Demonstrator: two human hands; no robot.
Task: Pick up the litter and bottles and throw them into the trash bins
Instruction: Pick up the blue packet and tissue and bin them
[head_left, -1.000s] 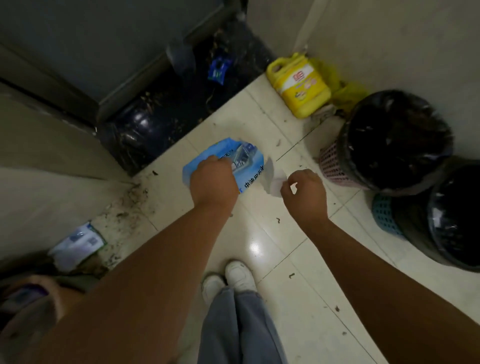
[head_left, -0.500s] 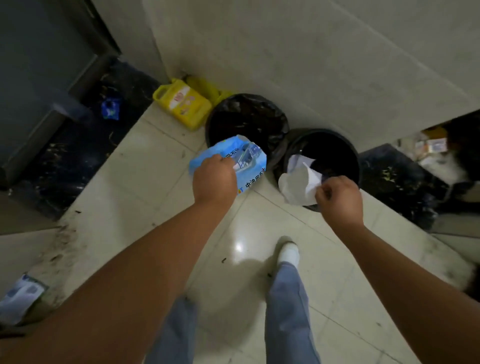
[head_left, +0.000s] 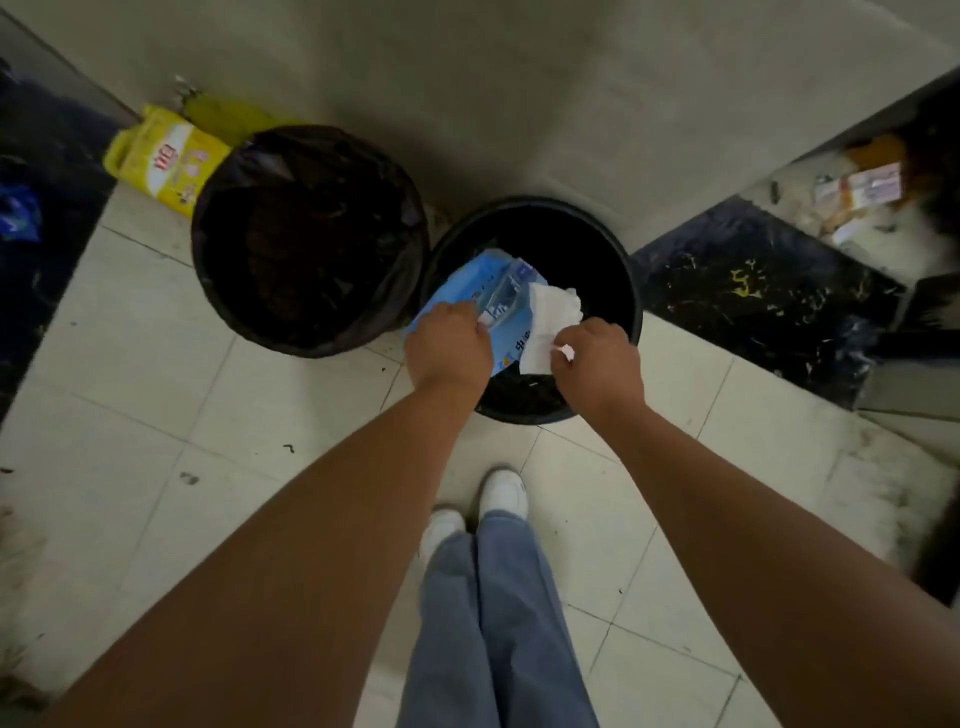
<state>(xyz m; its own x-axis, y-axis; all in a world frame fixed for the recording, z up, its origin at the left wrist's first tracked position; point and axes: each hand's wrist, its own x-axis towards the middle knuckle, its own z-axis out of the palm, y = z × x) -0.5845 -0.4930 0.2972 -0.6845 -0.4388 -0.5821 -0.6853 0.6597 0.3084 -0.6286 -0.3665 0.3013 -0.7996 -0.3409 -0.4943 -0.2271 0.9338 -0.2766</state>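
Blue wrapper: pinched in left hand, over right-hand bin.
White tissue: clamped by right hand, just beside.
Risk: light litter could drift past the rim when released.

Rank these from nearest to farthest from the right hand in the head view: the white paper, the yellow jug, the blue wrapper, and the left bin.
1. White paper: pinched in the right hand itself, over the right bin.
2. Blue wrapper: just to its left, held by the left hand.
3. Left bin: farther left, on the floor.
4. Yellow jug: far left, by the wall behind that bin.
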